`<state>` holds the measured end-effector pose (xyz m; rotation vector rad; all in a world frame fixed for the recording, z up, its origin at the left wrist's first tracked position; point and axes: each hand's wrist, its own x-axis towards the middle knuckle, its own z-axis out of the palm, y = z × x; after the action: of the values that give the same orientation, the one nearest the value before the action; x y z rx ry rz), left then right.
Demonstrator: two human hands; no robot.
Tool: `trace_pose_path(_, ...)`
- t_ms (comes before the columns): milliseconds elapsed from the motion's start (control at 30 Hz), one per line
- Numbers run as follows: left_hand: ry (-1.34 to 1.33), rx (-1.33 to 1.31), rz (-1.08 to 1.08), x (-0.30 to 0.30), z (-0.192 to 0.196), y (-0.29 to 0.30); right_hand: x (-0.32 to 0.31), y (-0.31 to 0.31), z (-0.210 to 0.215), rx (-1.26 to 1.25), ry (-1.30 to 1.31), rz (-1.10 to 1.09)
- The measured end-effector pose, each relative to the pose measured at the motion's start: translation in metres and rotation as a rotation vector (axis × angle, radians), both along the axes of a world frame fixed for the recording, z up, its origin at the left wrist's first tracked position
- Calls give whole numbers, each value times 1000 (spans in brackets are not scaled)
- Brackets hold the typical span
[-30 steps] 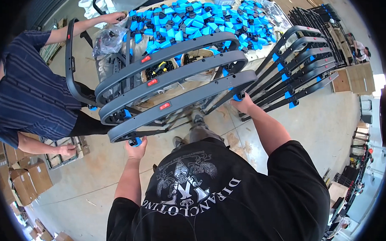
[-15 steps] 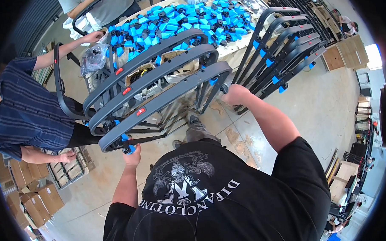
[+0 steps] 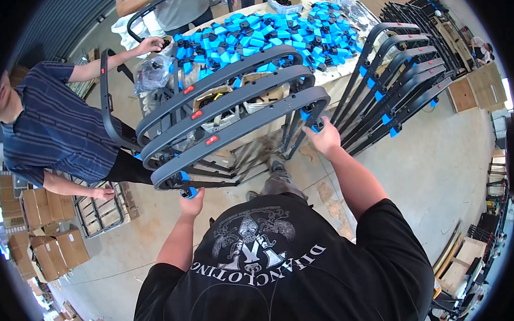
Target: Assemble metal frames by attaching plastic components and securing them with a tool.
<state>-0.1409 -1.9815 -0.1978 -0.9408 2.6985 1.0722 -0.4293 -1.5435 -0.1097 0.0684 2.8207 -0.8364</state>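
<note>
In front of me stand several dark grey curved tube frames, each with a red part on its top bar; the nearest frame (image 3: 242, 129) is between my hands. My left hand (image 3: 192, 202) is closed round a blue clip (image 3: 188, 192) at that frame's left end. My right hand (image 3: 324, 138) is closed at its right leg, on a blue-and-black clip (image 3: 307, 116). My fingertips there are partly hidden. Behind the frames, small open boxes (image 3: 217, 123) hold dark small parts.
A table carries a big heap of blue and black clips (image 3: 264, 38). More curved frames with blue clips (image 3: 399, 87) lean at its right. On my left a co-worker in a striped shirt (image 3: 63, 119) reaches toward the table. Cardboard boxes (image 3: 59, 252) stand at the lower left.
My right hand has come in from beside the nearest frame to the clip on its right leg. My left hand stays at the left clip. The whole view has shifted slightly.
</note>
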Motion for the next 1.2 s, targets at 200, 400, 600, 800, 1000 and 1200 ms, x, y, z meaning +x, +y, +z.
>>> trace_pose_path(200,82,25,51,-2,20,7,66,-47,-17,-430,-488,3)
trace_pose_path(400,88,-44,58,-9,9,5,-34,-207,-22,-509,-294,267)
trace_pose_path(600,41,13,156,-1,30,10,-30,-322,-28,-214,18,728)
trace_pose_path(800,-60,169,162,1,53,11,-44,-293,-85,339,350,1005)
trace_pose_path(1000,-209,263,212,75,38,3,65,-192,-2,-857,-823,255)
trace_pose_path(1200,-67,677,-90,40,83,56,109,-158,35,-307,-450,455)
